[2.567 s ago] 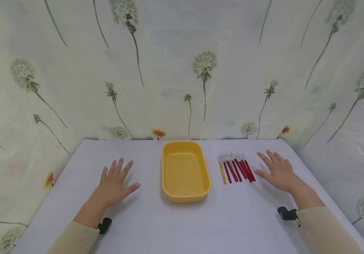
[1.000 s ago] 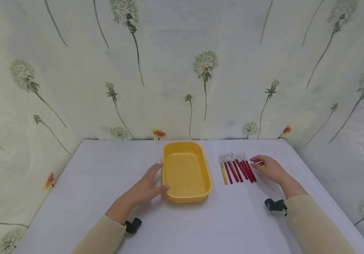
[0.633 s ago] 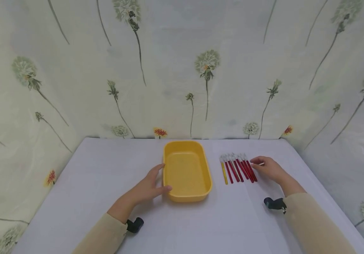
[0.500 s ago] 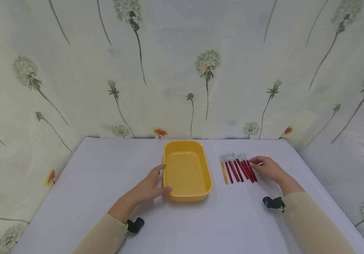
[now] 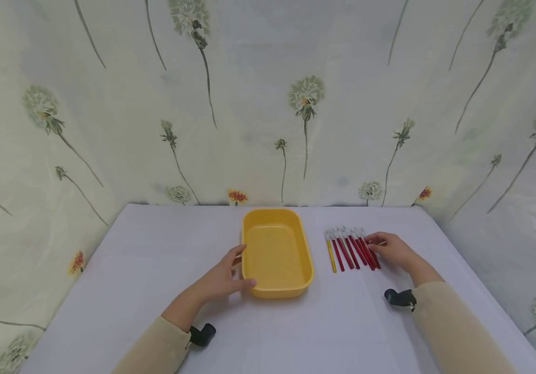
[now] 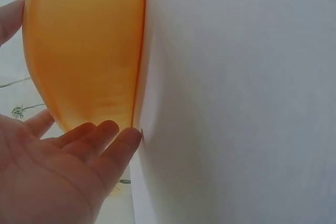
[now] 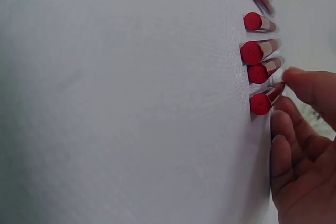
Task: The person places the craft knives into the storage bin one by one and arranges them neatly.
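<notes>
My left hand (image 5: pixel 218 278) is at the near left corner of a yellow plastic tray (image 5: pixel 304 291), thumb on the near rim and fingertips against the left side. In the left wrist view, the slightly bent fingers (image 6: pixel 113 148) touch the tray's outer wall (image 6: pixel 86 40), with the palm apart from it. My right hand (image 5: pixel 391 249) pinches the rightmost red stick (image 7: pixel 261 104) between thumb and index finger at its upper part. This slim, pen-like stick lies in a row of several red sticks (image 5: pixel 338 254) with clear, whitish tips, flat on the table.
One yellow stick (image 5: pixel 332 258) lies at the left end of the row. A white cloth covers the table (image 5: pixel 286 337). A flower-patterned sheet (image 5: pixel 343 104) hangs behind and along both sides. Black cameras (image 5: pixel 202 335) are strapped to both wrists.
From wide apart with fingers spread, both hands have moved inward. The left has come to the tray's corner; the right has reached the row's right end and closed its fingertips on a red stick.
</notes>
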Motion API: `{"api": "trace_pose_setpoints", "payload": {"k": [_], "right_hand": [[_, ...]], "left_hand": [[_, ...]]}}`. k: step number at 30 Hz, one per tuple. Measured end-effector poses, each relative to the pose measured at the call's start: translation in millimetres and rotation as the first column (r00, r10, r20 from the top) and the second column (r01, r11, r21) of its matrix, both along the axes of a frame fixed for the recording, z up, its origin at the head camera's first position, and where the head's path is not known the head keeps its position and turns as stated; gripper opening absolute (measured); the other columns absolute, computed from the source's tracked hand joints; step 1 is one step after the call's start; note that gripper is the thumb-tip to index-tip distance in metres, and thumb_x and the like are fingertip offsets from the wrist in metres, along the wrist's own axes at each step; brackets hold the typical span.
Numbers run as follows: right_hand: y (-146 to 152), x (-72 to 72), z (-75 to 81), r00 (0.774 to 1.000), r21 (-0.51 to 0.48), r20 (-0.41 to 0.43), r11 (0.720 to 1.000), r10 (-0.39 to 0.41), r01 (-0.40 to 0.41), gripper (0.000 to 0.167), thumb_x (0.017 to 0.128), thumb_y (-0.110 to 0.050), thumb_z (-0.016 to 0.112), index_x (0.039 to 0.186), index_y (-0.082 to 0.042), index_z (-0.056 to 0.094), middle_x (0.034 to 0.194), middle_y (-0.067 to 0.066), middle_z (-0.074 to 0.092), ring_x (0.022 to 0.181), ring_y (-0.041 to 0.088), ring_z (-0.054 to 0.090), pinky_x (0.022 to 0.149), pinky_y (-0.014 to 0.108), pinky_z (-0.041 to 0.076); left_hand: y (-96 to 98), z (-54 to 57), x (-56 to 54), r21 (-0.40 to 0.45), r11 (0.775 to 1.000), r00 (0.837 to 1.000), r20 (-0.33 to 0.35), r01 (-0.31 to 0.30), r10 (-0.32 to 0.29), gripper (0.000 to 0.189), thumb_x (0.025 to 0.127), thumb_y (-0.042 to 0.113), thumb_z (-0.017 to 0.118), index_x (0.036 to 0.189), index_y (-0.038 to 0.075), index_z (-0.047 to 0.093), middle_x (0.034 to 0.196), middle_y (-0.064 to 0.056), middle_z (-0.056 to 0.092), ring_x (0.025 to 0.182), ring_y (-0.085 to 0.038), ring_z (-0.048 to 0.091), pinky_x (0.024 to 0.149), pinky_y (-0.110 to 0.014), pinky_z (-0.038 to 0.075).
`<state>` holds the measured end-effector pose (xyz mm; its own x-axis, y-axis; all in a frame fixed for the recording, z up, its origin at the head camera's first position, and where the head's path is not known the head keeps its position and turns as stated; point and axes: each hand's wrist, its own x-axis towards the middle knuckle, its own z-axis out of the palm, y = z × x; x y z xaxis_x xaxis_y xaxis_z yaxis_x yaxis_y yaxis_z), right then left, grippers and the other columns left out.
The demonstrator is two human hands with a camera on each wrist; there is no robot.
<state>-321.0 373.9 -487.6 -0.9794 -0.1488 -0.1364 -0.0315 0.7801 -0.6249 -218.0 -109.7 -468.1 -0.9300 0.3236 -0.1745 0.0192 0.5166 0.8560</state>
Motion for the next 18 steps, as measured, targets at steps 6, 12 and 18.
{"api": "trace_pose_setpoints", "payload": {"k": [6, 12, 18], "right_hand": [[2, -3.8, -0.6, 1.0, 0.014, 0.001, 1.0, 0.011, -0.011, 0.034, 0.1, -0.015, 0.06, 0.131, 0.001, 0.059, 0.123, 0.026, 0.06, 0.116, 0.045, 0.054, 0.094, 0.055, 0.048], [-1, -4.1, 6.3, 1.0, 0.059, 0.01, 0.998, 0.003, -0.004, 0.034, 0.099, -0.013, 0.062, 0.13, 0.001, 0.059, 0.122, 0.028, 0.06, 0.113, 0.044, 0.056, 0.093, 0.056, 0.049], [-6, -2.5, 13.0, 0.999, 0.08, 0.045, 0.997, -0.022, 0.018, 0.036, 0.098, -0.013, 0.063, 0.13, 0.001, 0.059, 0.118, 0.028, 0.062, 0.105, 0.038, 0.061, 0.088, 0.052, 0.052]], "left_hand": [[-0.6, -0.2, 0.6, 0.041, 0.999, 1.0, -0.003, 0.022, -0.022, 0.102, 0.083, 0.042, 0.081, 0.159, 0.017, 0.017, 0.163, -0.01, 0.025, 0.144, -0.031, 0.036, 0.113, -0.049, 0.037], [-0.9, -0.4, 0.5, 0.095, 0.995, 0.999, 0.022, 0.021, -0.023, 0.103, 0.084, 0.039, 0.082, 0.16, 0.017, 0.016, 0.163, -0.013, 0.026, 0.138, -0.035, 0.045, 0.109, -0.048, 0.043], [-0.1, -1.0, 0.2, 0.131, 0.991, 0.998, 0.055, -0.002, -0.005, 0.104, 0.082, 0.038, 0.083, 0.16, 0.019, 0.017, 0.162, -0.014, 0.027, 0.134, -0.034, 0.05, 0.107, -0.047, 0.045]]}}
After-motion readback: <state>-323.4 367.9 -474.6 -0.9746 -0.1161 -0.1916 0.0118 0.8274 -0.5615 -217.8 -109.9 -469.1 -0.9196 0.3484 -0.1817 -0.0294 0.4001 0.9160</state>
